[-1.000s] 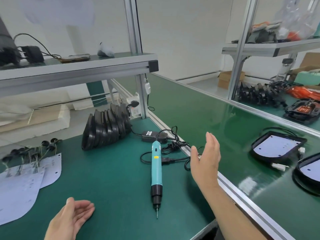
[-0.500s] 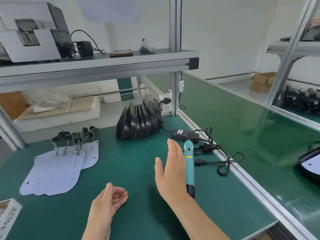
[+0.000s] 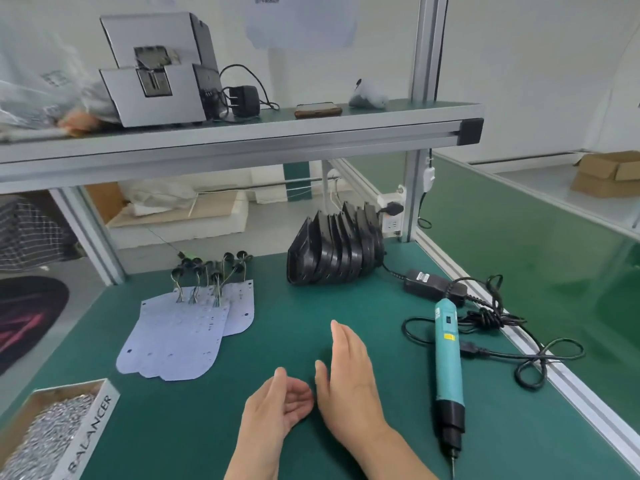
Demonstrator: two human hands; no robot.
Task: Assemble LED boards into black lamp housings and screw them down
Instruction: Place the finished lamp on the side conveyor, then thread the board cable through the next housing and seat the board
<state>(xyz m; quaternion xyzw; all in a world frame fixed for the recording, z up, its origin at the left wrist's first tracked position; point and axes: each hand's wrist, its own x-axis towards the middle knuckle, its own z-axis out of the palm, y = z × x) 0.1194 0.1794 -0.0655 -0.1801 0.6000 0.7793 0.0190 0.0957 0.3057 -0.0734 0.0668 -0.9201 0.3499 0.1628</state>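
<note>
- Your left hand (image 3: 277,407) sits low over the green mat (image 3: 284,317), palm turned inward, fingers loosely curled, holding nothing.
- Your right hand (image 3: 349,382) is just beside it, on edge with the fingers straight and together, the thumb tucked toward your left fingertips. It holds nothing either.
- The LED boards (image 3: 183,334) lie flat in an overlapping pile ahead and to the left of your left hand, well apart from it. Short wires with black round ends rise from their far edge.
- The black lamp housings (image 3: 336,254) stand on edge in a packed, fanned row straight ahead of your right hand, farther away than the boards, near the frame post.
- The teal electric screwdriver (image 3: 448,368) lies on the mat just to the right of your right hand, with its black nose and bit pointing back toward you.
- Its black cable (image 3: 540,355) loops out beyond the screwdriver to the right, and the power adapter (image 3: 433,285) rests ahead of the tool's far end.
- An open box (image 3: 93,431) full of silvery screws (image 3: 45,434) sits far to the left of your left hand, at the near corner of the mat.
</note>
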